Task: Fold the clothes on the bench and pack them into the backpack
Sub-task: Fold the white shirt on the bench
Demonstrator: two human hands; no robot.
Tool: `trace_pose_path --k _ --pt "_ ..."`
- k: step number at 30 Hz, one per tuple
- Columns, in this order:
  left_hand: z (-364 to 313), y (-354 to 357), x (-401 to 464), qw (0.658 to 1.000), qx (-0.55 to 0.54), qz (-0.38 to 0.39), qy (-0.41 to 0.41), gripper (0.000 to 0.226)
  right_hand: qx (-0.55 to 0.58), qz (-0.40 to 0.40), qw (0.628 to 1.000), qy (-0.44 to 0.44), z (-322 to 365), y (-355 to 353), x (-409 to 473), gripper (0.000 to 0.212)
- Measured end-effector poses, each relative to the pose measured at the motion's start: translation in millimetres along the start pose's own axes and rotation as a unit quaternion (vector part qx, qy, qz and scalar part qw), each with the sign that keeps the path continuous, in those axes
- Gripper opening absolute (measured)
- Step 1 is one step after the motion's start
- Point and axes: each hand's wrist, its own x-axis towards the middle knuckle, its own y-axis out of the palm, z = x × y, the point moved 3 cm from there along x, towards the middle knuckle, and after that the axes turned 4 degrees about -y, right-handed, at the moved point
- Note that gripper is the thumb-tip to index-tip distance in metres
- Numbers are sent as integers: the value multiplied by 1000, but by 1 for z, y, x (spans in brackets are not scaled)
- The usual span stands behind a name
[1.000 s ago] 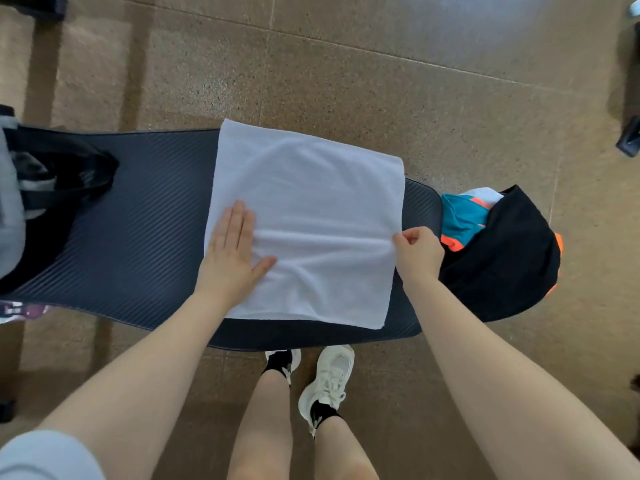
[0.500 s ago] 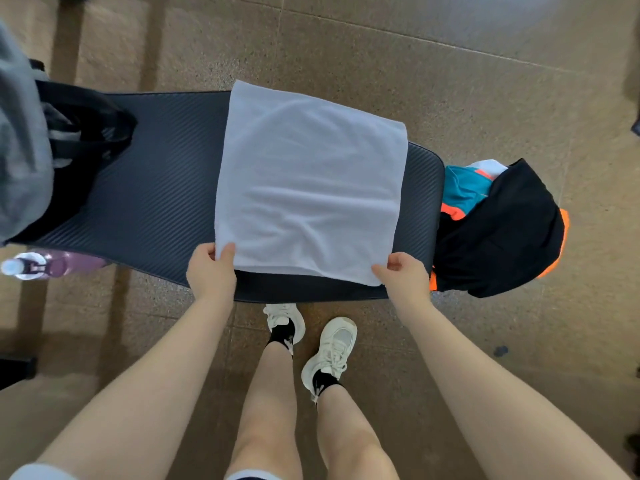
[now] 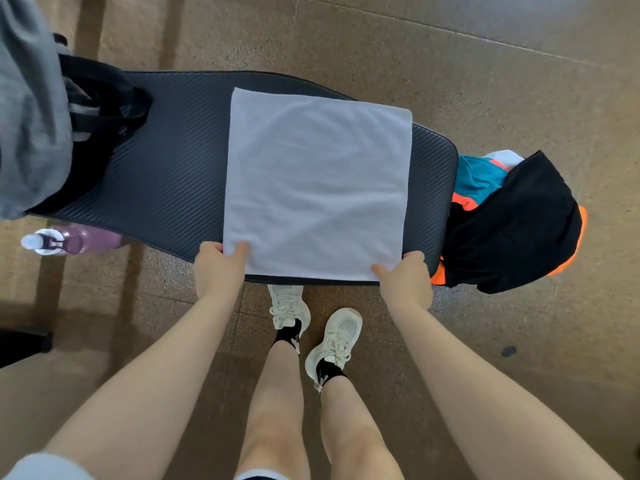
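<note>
A person is standing over a dark padded bench (image 3: 166, 174), pinching the 2 near corners of a white cloth (image 3: 317, 181) that is lying flat ahead of both hands. The left hand (image 3: 218, 270) is curling thumb over and fingers under its corner; the right hand (image 3: 407, 280) is gripping its corner the same way. Beyond the right hand, a black backpack (image 3: 512, 226) is hanging off the bench end with teal and orange fabric (image 3: 479, 178) showing in its mouth. If 1 hand is lifting faster than the other, the fold is likely going askew; the near edge, already at the bench's lip, is at risk of sliding toward the floor.
</note>
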Motion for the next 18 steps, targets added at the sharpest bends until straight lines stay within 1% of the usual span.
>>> trace_pose_path --k 1,2,4,6,7,9,11,12,13,14,15,17,18 --pt "3 2 -3 1000 -10 -2 -4 29 -4 -9 1000 -3 0 2 -4 49" --pt "7 3 -5 1000 -22 -1 -12 25 17 -16 1000 8 -2 5 -5 45" --pt "16 6 -4 997 -69 3 -39 19 111 -27 992 47 -5 10 -5 31" --pt "21 6 -2 989 -131 29 -64 16 196 -14 978 66 -6 13 -3 12" --pt "21 5 -2 982 -167 53 -77 14 223 0 973 64 -6 14 -2 9" --pt "22 0 -5 957 -244 111 -108 14 284 31 957 59 -7 9 -5 15" --pt "24 -7 -11 937 -281 160 -130 15 378 82 919 78 -14 0 -15 6" --pt "26 -11 -15 939 -268 169 -132 15 421 112 894 102 -18 -7 -22 5" --pt "28 -17 -19 945 -247 167 -133 16 454 138 872 123 -22 -14 -30 9" --pt "29 -24 -24 952 -226 155 -135 17 466 149 861 136 -27 -21 -37 13" --pt "30 -30 -28 957 -214 137 -138 21 460 147 864 142 -30 -30 -43 17" --pt "24 -43 -36 962 -210 112 -131 33 419 130 889 133 -32 -48 -50 22" --pt "18 -49 -39 965 -208 103 -118 34 401 122 900 116 -29 -56 -50 20"
